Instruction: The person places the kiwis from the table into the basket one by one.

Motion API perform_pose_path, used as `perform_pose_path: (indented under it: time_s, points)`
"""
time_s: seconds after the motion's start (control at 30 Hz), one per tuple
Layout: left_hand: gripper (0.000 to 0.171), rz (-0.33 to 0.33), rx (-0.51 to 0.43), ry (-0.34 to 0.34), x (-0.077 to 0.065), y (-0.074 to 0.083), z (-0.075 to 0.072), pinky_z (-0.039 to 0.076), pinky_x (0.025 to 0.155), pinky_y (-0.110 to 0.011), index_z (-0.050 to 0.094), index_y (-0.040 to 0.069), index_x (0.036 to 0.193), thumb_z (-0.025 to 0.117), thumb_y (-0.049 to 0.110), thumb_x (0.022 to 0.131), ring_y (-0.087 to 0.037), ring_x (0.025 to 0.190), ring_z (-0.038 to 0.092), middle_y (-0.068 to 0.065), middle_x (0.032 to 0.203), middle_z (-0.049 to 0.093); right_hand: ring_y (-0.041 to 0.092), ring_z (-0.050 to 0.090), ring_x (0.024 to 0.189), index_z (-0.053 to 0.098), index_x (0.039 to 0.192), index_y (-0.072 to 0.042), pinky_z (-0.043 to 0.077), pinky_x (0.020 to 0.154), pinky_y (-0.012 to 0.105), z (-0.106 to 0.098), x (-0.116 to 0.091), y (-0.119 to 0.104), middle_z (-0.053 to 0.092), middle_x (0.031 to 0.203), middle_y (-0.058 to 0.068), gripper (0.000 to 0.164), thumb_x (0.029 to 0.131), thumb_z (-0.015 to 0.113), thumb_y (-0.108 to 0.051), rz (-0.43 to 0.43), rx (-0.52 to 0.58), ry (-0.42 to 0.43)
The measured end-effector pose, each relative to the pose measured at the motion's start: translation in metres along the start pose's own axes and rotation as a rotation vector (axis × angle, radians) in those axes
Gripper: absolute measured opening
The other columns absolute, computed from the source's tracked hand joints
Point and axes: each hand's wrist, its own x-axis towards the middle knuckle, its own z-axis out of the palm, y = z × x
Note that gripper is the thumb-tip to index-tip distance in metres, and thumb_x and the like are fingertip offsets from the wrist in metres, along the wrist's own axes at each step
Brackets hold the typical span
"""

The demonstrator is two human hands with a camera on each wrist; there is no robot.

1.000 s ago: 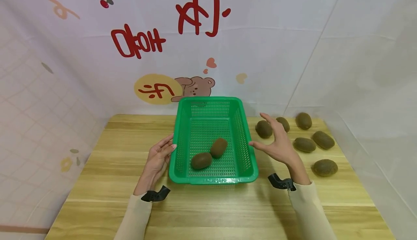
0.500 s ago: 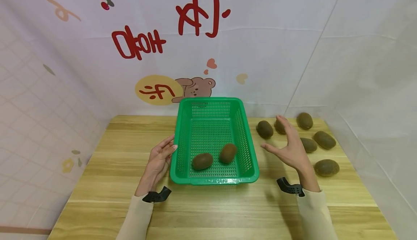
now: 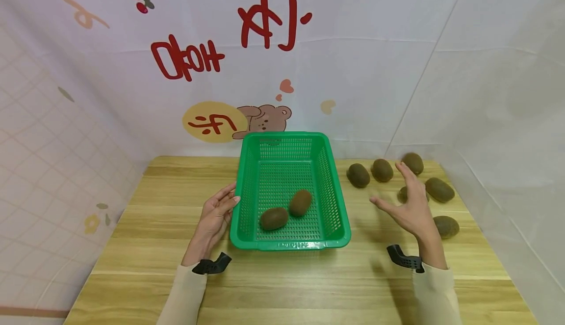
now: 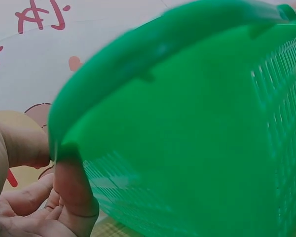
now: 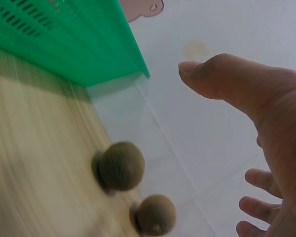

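Note:
My left hand (image 3: 216, 217) grips the left rim of a green plastic basket (image 3: 290, 244), thumb and fingers pinching its edge, as the left wrist view shows up close. Two brown kiwis lie on the basket's slotted floor: one kiwi (image 3: 274, 218) near the front left, the other kiwi (image 3: 300, 203) beside it. To the right of the basket, my right hand (image 3: 412, 212) is spread with thumb and fingers apart, holding nothing. It overlaps a kiwi (image 3: 403, 195) and part of another kiwi (image 3: 447, 227) in the head view.
More loose kiwis sit on the wooden table (image 3: 282, 286) at the right: one kiwi (image 3: 358, 175) closest to the basket, a kiwi (image 3: 382, 170) beside it, a kiwi (image 3: 412, 163) at the back and a kiwi (image 3: 439, 189) near the right edge. A printed white cloth (image 3: 366, 70) hangs behind.
My right hand has moved away from the basket's right side, rightward over the loose kiwis. Inside the basket, the right kiwi rolled right, then partly back. The left hand stays on the rim.

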Motion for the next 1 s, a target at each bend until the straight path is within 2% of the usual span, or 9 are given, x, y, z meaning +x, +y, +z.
perform_pose_path:
  time_s: [0.1, 0.3, 0.5, 0.73, 0.83, 1.0]
  points:
    - [0.061, 0.001, 0.004, 0.002, 0.000, 0.001, 0.000, 0.058, 0.080, -0.013, 0.033, -0.005, 0.156, 0.057, -0.006, 0.100, -0.001, 0.095, 0.062, 0.003, 0.108, 0.059, 0.052, 0.015, 0.154, 0.024, 0.165, -0.023, 0.010, 0.117, 0.080, -0.005, -0.005, 0.005, 0.022, 0.170, 0.015, 0.109, 0.078, 0.091, -0.024, 0.020, -0.004, 0.013]
    - [0.060, -0.012, 0.005, 0.005, -0.001, 0.001, 0.000, 0.057, 0.080, -0.012, 0.036, -0.002, 0.155, 0.058, -0.005, 0.100, 0.000, 0.094, 0.062, 0.005, 0.108, 0.059, 0.051, 0.014, 0.155, 0.021, 0.165, -0.022, 0.010, 0.120, 0.077, -0.016, -0.013, 0.020, 0.020, 0.171, 0.014, 0.111, 0.078, 0.090, -0.025, 0.062, -0.023, 0.042]
    - [0.058, 0.000, 0.009, 0.003, -0.002, 0.001, 0.000, 0.058, 0.081, -0.012, 0.038, -0.001, 0.155, 0.056, -0.005, 0.101, -0.001, 0.096, 0.063, 0.004, 0.109, 0.060, 0.050, 0.008, 0.155, 0.016, 0.166, -0.023, 0.015, 0.115, 0.082, -0.028, -0.020, 0.036, 0.017, 0.172, 0.012, 0.111, 0.081, 0.088, -0.031, 0.164, -0.048, 0.066]
    - [0.059, 0.005, 0.005, -0.004, -0.002, 0.000, -0.001, 0.059, 0.080, -0.013, 0.037, -0.001, 0.155, 0.059, -0.004, 0.100, -0.002, 0.096, 0.064, 0.003, 0.110, 0.060, 0.048, 0.009, 0.156, 0.016, 0.166, -0.018, 0.014, 0.120, 0.077, -0.039, -0.028, 0.057, 0.016, 0.171, 0.017, 0.112, 0.081, 0.088, -0.033, 0.241, -0.054, 0.081]
    - [0.059, 0.009, 0.008, -0.002, -0.001, 0.000, -0.001, 0.059, 0.081, -0.014, 0.038, -0.001, 0.155, 0.059, -0.003, 0.100, -0.004, 0.098, 0.064, 0.001, 0.112, 0.061, 0.049, 0.007, 0.156, 0.016, 0.166, -0.018, 0.014, 0.119, 0.078, -0.044, -0.032, 0.067, 0.015, 0.171, 0.018, 0.113, 0.082, 0.088, -0.033, 0.269, -0.053, 0.073]
    - [0.058, 0.006, 0.020, 0.009, 0.000, 0.000, 0.000, 0.059, 0.081, -0.015, 0.039, -0.001, 0.154, 0.059, -0.003, 0.100, -0.006, 0.102, 0.064, -0.001, 0.114, 0.061, 0.052, 0.000, 0.156, 0.005, 0.167, -0.023, 0.016, 0.114, 0.083, -0.052, -0.041, 0.079, 0.004, 0.173, 0.016, 0.116, 0.085, 0.085, -0.041, 0.361, -0.047, 0.018]
